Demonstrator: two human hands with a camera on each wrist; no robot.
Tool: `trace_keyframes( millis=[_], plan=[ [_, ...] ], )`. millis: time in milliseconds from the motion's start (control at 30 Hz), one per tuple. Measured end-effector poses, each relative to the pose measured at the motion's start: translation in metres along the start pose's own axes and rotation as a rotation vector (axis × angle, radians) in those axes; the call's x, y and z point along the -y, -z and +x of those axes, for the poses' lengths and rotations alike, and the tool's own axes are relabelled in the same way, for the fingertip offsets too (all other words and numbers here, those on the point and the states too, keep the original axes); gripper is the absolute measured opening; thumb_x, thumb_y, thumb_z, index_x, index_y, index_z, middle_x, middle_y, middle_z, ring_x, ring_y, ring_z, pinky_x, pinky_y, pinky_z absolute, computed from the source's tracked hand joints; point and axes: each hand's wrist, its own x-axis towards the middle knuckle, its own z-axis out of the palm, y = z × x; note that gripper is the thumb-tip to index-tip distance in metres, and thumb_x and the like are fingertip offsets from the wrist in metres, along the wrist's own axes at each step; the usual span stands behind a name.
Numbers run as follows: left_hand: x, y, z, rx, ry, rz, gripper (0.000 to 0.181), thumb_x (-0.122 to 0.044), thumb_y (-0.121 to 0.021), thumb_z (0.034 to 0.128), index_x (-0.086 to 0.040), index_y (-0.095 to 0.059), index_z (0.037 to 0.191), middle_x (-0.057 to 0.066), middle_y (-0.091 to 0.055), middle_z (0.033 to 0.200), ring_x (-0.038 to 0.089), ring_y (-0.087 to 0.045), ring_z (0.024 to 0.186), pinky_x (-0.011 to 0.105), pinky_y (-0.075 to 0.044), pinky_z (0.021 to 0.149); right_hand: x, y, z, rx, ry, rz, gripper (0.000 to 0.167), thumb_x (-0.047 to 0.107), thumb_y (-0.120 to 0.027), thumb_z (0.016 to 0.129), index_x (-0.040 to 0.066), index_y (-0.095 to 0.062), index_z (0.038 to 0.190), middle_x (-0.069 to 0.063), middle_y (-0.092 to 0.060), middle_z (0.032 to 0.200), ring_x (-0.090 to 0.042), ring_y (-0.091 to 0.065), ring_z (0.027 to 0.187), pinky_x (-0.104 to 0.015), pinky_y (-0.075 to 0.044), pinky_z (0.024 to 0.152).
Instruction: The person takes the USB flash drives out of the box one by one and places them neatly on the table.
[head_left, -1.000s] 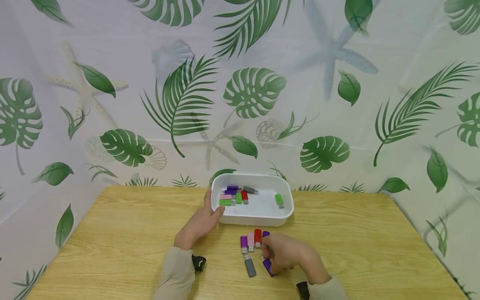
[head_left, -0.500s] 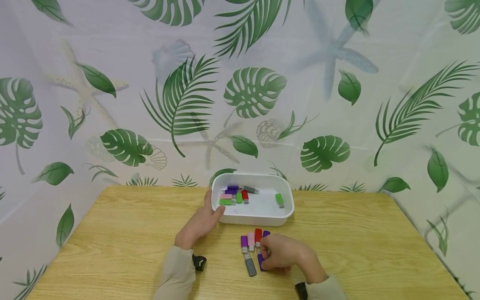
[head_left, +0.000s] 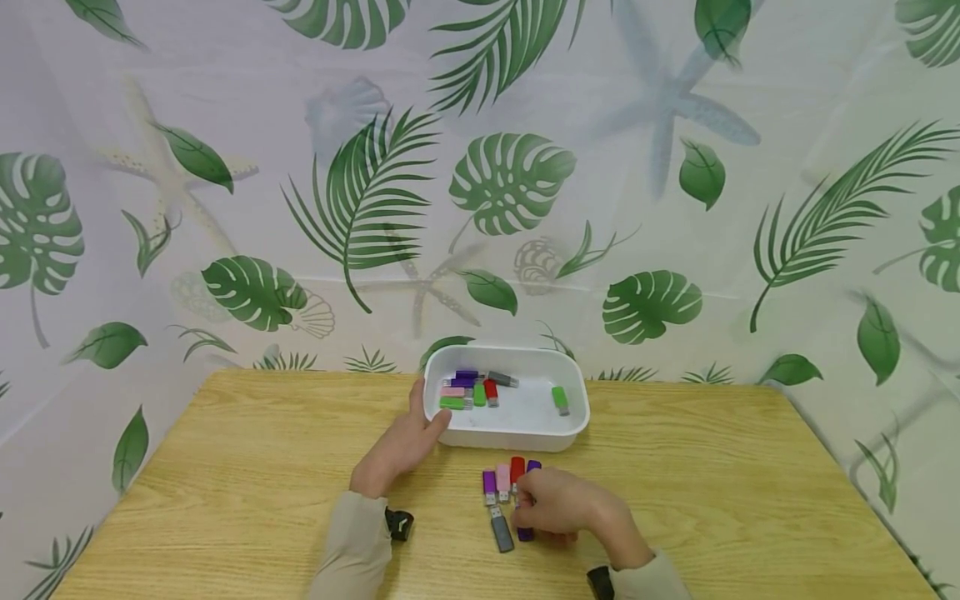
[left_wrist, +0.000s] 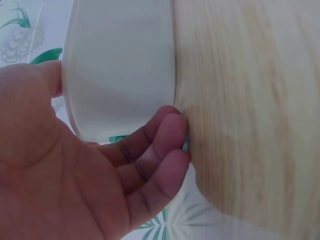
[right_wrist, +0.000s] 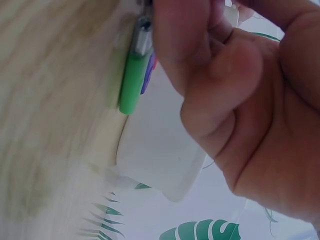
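Observation:
In the head view my left hand [head_left: 401,442] holds the left end of a white plastic box [head_left: 510,439], thumb at the near rim. My right hand [head_left: 566,504] bends over a dark purple USB stick [head_left: 525,533] on the table, its connector between thumb and forefinger; the fingers partly hide the contact. Left of it lies a grey USB stick [head_left: 502,533]. Beyond stand a purple stick [head_left: 490,483], a pink stick [head_left: 503,478], a red stick [head_left: 517,469] and another dark purple stick [head_left: 534,465] in a row. A green stick [right_wrist: 132,82] shows beside the hand in the right wrist view.
Inside the box, several USB sticks cluster at the left, among them a red one [head_left: 491,392] and a grey one [head_left: 502,379]. A green one [head_left: 560,398] lies apart at the right. A leaf-patterned cloth [head_left: 517,250] hangs behind the wooden table [head_left: 247,483].
My right hand has shifted slightly left, and the dark purple stick under it has turned from slanted to nearly upright beside the grey one. The left hand stays on the box.

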Motion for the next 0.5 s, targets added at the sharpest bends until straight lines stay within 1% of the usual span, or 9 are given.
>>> trace_keyframes(
  millis=[67,200,300,367,433,500],
  plan=[
    [0.001,0.000,-0.001,0.002,0.000,0.004,0.078,-0.042,-0.041,0.1061,-0.008,0.005,0.159,0.034,-0.051,0.139,0.030,-0.063,0.099,0.052,-0.048,0.094,0.000,-0.001,-0.001,-0.013,0.021,0.016,0.023,0.023,-0.065,0.096,0.013,-0.059,0.076,0.002,-0.054,0.060,-0.011,-0.048,0.048,-0.024,-0.039,0.045],
    [0.002,-0.001,-0.003,0.014,0.003,-0.004,0.078,-0.042,-0.041,0.1060,-0.008,0.006,0.159,0.033,-0.056,0.132,0.029,-0.063,0.089,0.048,-0.050,0.083,-0.003,0.000,-0.002,-0.040,0.091,0.061,0.019,0.022,-0.062,0.097,0.014,-0.059,0.080,0.000,-0.057,0.062,-0.011,-0.049,0.049,-0.025,-0.040,0.046],
    [0.002,-0.001,-0.003,0.020,-0.006,-0.013,0.079,-0.042,-0.041,0.1062,-0.007,0.006,0.158,0.033,-0.053,0.136,0.029,-0.063,0.091,0.046,-0.051,0.083,-0.006,0.006,-0.004,-0.086,0.156,0.097,0.016,0.021,-0.061,0.099,0.012,-0.059,0.085,-0.002,-0.059,0.067,-0.012,-0.052,0.052,-0.026,-0.041,0.048],
    [0.002,-0.002,-0.002,0.014,-0.005,-0.018,0.079,-0.041,-0.041,0.1063,-0.006,0.007,0.158,0.033,-0.050,0.140,0.030,-0.063,0.092,0.046,-0.051,0.082,-0.008,0.013,-0.003,-0.146,0.208,0.099,0.014,0.019,-0.060,0.099,0.011,-0.059,0.088,-0.001,-0.058,0.069,-0.012,-0.052,0.054,-0.025,-0.042,0.049],
    [0.001,-0.002,-0.001,0.003,-0.007,-0.017,0.079,-0.041,-0.041,0.1063,-0.006,0.006,0.159,0.033,-0.047,0.143,0.030,-0.063,0.096,0.046,-0.051,0.086,-0.010,0.020,-0.001,-0.224,0.247,0.089,0.012,0.017,-0.060,0.100,0.009,-0.060,0.090,0.000,-0.057,0.069,-0.011,-0.052,0.055,-0.024,-0.042,0.050],
    [0.000,-0.003,-0.001,0.005,-0.003,-0.017,0.079,-0.041,-0.041,0.1063,-0.005,0.006,0.158,0.033,-0.050,0.139,0.031,-0.063,0.091,0.046,-0.051,0.081,-0.011,0.025,0.001,-0.301,0.261,0.083,0.011,0.016,-0.060,0.099,0.008,-0.061,0.091,0.000,-0.056,0.068,-0.011,-0.052,0.054,-0.024,-0.042,0.050]
  ],
)
